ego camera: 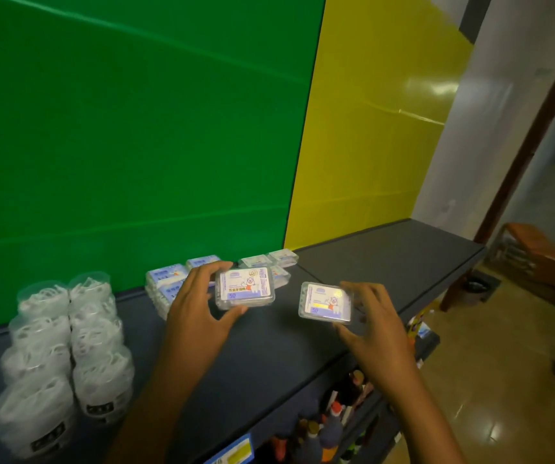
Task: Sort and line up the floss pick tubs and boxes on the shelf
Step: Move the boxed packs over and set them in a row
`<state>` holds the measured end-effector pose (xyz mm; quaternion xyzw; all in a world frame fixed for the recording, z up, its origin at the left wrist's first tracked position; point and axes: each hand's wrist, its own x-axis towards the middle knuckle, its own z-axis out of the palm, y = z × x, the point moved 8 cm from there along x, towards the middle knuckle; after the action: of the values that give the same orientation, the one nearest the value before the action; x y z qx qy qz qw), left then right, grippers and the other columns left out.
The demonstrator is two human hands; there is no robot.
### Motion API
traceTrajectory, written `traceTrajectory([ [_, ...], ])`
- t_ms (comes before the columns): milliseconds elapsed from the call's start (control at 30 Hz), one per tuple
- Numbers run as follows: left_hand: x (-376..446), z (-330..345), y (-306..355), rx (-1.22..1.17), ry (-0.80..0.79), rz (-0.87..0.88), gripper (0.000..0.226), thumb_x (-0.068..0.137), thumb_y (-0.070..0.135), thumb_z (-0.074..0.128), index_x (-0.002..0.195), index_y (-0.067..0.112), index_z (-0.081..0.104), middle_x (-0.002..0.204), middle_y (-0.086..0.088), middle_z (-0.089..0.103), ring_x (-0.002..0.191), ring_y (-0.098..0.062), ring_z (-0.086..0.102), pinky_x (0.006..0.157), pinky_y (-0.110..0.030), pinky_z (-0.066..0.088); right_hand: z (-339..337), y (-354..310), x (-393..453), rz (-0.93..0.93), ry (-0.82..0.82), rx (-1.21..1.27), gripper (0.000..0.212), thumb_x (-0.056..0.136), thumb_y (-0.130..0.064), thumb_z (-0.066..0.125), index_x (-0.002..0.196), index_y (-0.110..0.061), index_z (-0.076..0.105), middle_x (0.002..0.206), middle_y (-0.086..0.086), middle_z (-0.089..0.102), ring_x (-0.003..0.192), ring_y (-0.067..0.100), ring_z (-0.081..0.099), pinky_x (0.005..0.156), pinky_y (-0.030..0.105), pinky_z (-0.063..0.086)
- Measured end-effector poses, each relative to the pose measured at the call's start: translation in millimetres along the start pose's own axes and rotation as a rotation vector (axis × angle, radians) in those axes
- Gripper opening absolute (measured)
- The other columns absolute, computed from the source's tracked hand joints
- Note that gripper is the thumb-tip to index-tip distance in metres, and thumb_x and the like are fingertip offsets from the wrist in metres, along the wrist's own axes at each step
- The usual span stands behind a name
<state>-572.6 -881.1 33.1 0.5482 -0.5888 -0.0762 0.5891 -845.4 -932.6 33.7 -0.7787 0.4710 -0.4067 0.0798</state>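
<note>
My left hand grips a clear floss pick box with a white cartoon label, thumb below and fingers over its far edge, just above the dark shelf top. My right hand holds a second, similar box to the right, thumb under its near edge and fingers along its right side. Behind the left hand, several more boxes are stacked near the green wall, and others lie further right. At the left, several clear round tubs of white floss picks stand in two rows.
The shelf top runs right to an edge beside a white wall. Below the front edge, bottles stand on a lower shelf. A wooden bench and tiled floor lie at the right.
</note>
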Motion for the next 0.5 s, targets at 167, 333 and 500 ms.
traceTrajectory([
  [167, 27.2, 15.5, -15.4, 0.161, 0.063, -0.05, 0.064, 0.067, 0.011, 0.084, 0.119, 0.03, 0.052, 0.12, 0.005, 0.058, 0.102, -0.009, 0.058, 0.086, -0.039, 0.054, 17.5, 29.0, 40.0, -0.044, -0.049, 0.041, 0.062, 0.075, -0.014, 0.08, 0.128, -0.032, 0.052, 0.12, -0.015, 0.043, 0.098, -0.004, 0.05, 0.075, 0.003, 0.041],
  [333, 50.3, 40.4, -22.9, 0.22, 0.085, -0.081, 0.065, 0.068, 0.012, 0.084, 0.118, 0.036, 0.05, 0.118, 0.011, 0.055, 0.106, -0.013, 0.058, 0.088, -0.04, 0.053, 33.4, 65.7, 91.9, -0.107, -0.088, 0.09, 0.066, 0.073, -0.012, 0.081, 0.129, -0.032, 0.052, 0.118, -0.015, 0.044, 0.089, -0.008, 0.049, 0.073, -0.001, 0.038],
  [500, 68.3, 71.0, -26.8, 0.3, 0.105, -0.136, 0.068, 0.068, 0.015, 0.084, 0.118, 0.041, 0.047, 0.115, 0.015, 0.054, 0.106, -0.011, 0.058, 0.085, -0.043, 0.056, 53.2, 100.7, 146.2, -0.141, -0.178, 0.165, 0.062, 0.074, -0.013, 0.081, 0.128, -0.029, 0.054, 0.118, -0.012, 0.047, 0.096, 0.003, 0.055, 0.072, 0.003, 0.04],
])
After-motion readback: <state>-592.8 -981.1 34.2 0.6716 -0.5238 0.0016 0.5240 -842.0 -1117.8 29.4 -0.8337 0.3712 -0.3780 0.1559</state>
